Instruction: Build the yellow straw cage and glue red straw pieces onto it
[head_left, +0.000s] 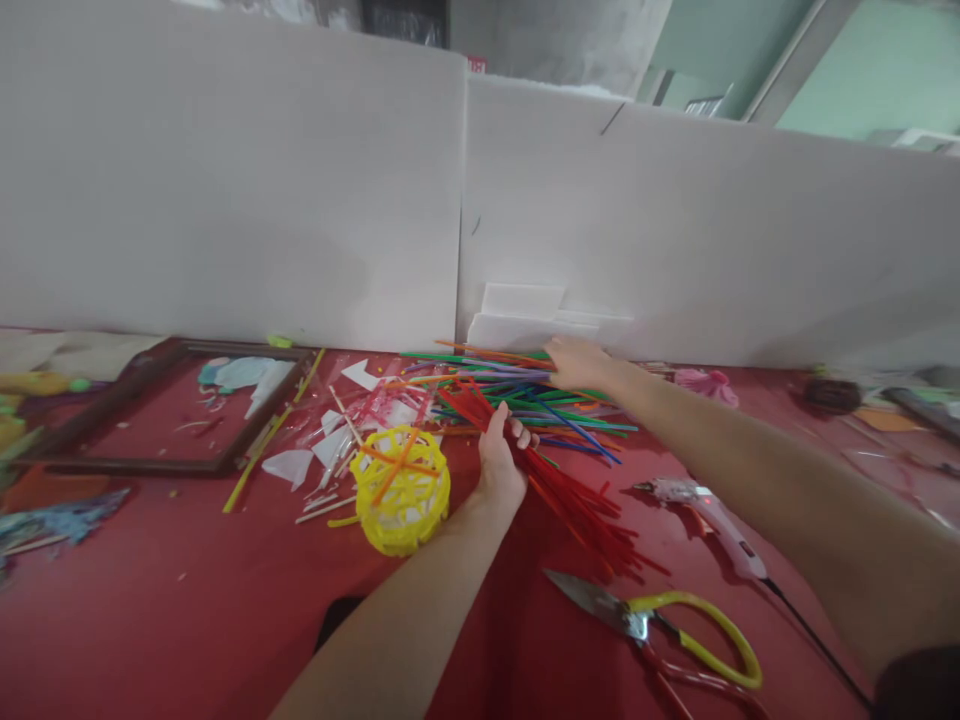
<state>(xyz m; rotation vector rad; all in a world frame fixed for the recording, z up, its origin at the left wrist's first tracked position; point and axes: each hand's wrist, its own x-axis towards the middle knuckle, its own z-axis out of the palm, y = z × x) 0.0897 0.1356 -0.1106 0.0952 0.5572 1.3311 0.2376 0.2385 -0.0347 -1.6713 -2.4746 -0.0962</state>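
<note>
My left hand [504, 455] is closed around a bundle of red pipe cleaners [581, 510], whose ends fan out to the lower right. Behind it lies a loose pile of coloured pipe cleaners [517, 400] in green, blue, purple and orange. My right hand [576, 363] reaches over the far right part of that pile and touches it; its fingertips are hidden among the stems. Left of my left wrist stands a yellow openwork ball [401, 500] with orange strips crossed on top.
Open scissors [637, 620] and a pink glue gun [709, 515] with a black cord lie at right. White scraps [330, 445] and sticks are strewn left of the pile. A dark frame [150, 465] lies farther left on the red table [247, 610]. White boards [300, 200] stand behind.
</note>
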